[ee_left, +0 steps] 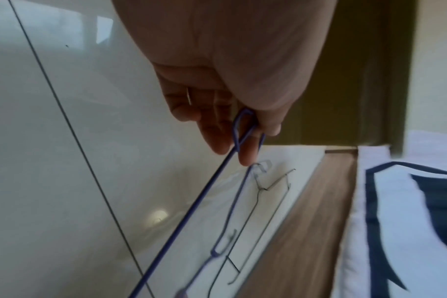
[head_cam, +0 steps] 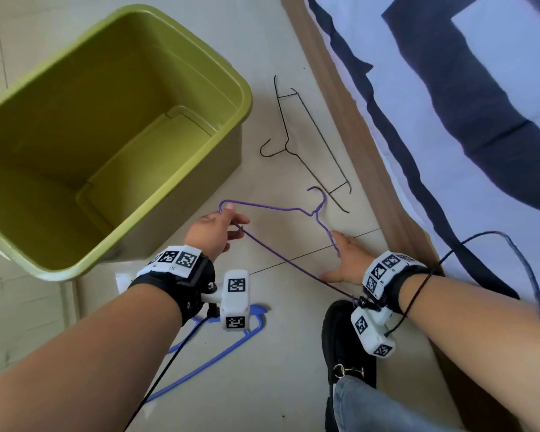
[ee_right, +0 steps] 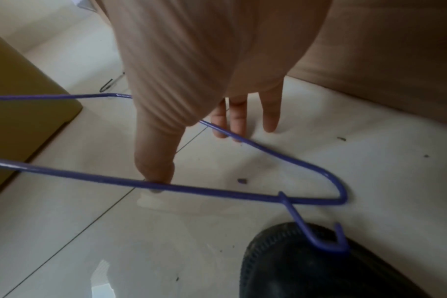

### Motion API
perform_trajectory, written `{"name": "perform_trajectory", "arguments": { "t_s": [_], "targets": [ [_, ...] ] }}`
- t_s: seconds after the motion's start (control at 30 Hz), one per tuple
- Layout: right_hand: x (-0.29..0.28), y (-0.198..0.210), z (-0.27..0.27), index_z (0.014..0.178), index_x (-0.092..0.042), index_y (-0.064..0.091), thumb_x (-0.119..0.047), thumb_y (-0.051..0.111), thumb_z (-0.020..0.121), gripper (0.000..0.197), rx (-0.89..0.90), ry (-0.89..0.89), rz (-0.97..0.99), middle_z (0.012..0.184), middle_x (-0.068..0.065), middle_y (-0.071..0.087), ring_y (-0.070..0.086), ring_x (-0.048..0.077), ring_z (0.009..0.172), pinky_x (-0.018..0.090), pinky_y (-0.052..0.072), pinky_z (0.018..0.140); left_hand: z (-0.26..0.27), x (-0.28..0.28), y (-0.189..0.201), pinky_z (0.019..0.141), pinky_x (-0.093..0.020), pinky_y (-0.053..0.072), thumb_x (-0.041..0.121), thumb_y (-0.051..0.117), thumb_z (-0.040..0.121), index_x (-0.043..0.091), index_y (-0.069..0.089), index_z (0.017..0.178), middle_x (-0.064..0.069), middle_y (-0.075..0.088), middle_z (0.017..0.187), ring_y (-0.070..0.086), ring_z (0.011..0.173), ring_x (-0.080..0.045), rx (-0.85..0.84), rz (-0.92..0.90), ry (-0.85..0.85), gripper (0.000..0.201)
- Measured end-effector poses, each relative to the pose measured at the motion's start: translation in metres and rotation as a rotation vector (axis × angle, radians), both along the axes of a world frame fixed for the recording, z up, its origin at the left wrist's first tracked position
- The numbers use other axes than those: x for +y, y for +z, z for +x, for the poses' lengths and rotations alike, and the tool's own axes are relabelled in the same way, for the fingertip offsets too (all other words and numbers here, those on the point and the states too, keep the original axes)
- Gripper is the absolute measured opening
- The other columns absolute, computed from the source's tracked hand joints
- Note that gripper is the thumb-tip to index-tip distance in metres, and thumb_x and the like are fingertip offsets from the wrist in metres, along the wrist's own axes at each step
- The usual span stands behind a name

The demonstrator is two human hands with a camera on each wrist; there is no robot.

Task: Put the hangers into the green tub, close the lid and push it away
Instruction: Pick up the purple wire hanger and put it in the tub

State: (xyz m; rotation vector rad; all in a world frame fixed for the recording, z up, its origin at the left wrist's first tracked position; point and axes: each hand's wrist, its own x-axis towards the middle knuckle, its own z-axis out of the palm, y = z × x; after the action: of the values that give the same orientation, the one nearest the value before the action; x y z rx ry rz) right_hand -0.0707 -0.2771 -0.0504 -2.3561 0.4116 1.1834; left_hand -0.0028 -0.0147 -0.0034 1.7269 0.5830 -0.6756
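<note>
Both hands meet on the purple wire hanger (head_cam: 281, 241): the left hand (head_cam: 217, 230) pinches its left corner loop, while the right hand (head_cam: 345, 260) lies spread-fingered at the other end, gripping nothing. Its long bar runs between them, just off the floor (head_cam: 293, 353). The green tub (head_cam: 243, 98), lidless and empty, sits up-left, nearest the left hand, so that hand likely leads.

Green tub (head_cam: 200, 70) cut off at the left edge of the head view, lid nowhere to be made out. Blue hanger (head_cam: 219, 347) half hidden under the left wrist camera. Black hanger (ee_left: 258, 219) smeared to a blur in the left wrist view; black shoe (ee_right: 319, 270) chopped by the bottom edge.
</note>
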Motion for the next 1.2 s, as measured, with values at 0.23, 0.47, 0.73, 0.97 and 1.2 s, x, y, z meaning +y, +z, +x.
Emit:
{"name": "perform_trajectory", "arguments": {
  "t_s": [0.23,0.47,0.73,0.97,1.2],
  "targets": [
    [0.014,0.016,0.000,0.151,-0.028,0.005,-0.058,0.061,0.076,0.098,0.061,-0.170,0.260,0.141,0.008,0.042,0.043,0.024,0.128,0.034,0.036,0.103,-0.002,-0.013,0.044,0.068,-0.026,0.053,0.038,0.037,0.101,0.017,0.064,0.078,-0.001,0.074,0.092,0.073,0.080,-0.015,-0.069,-0.181,0.086,0.042],
    [0.025,0.017,-0.016,0.149,-0.030,-0.003,-0.039,0.082,0.060,0.124,-0.082,-0.042,0.263,0.117,-0.002,0.045,0.050,0.012,0.107,0.029,0.047,0.090,-0.003,-0.009,0.101,0.061,-0.021,0.054,0.038,0.034,0.102,0.017,0.065,0.078,0.002,0.076,0.088,0.075,0.074,-0.013,-0.216,-0.215,0.053,0.044],
    [0.040,0.035,0.001,0.108,-0.029,0.035,-0.025,0.078,0.069,0.058,-0.408,-0.288,0.357,0.080,0.001,0.042,0.048,0.014,0.067,0.025,0.047,0.044,0.000,0.028,0.163,0.077,-0.029,0.049,0.037,0.038,0.101,0.020,0.069,0.080,-0.001,0.073,0.090,0.066,0.090,-0.017,-0.388,-0.161,-0.013,0.041],
    [0.052,0.090,0.049,0.120,-0.030,0.038,-0.030,0.079,0.065,0.068,-0.759,-0.253,0.223,0.075,0.001,0.038,0.040,0.016,0.059,0.038,0.051,0.062,0.008,0.131,0.179,0.097,-0.036,0.046,0.061,0.043,0.087,0.036,0.066,0.111,0.008,0.065,0.122,0.059,0.116,-0.015,-0.434,0.229,0.068,0.042],
    [0.080,0.163,0.115,0.133,-0.015,0.044,-0.025,0.079,0.069,0.073,-0.865,0.062,-0.010,0.110,0.010,0.048,0.046,0.016,0.089,0.020,0.041,0.076,-0.007,0.210,0.124,0.107,-0.053,0.039,0.042,0.073,0.077,0.019,0.016,0.152,-0.017,0.032,0.153,0.041,0.134,-0.039,0.030,0.632,0.291,0.097]
  ]
}}
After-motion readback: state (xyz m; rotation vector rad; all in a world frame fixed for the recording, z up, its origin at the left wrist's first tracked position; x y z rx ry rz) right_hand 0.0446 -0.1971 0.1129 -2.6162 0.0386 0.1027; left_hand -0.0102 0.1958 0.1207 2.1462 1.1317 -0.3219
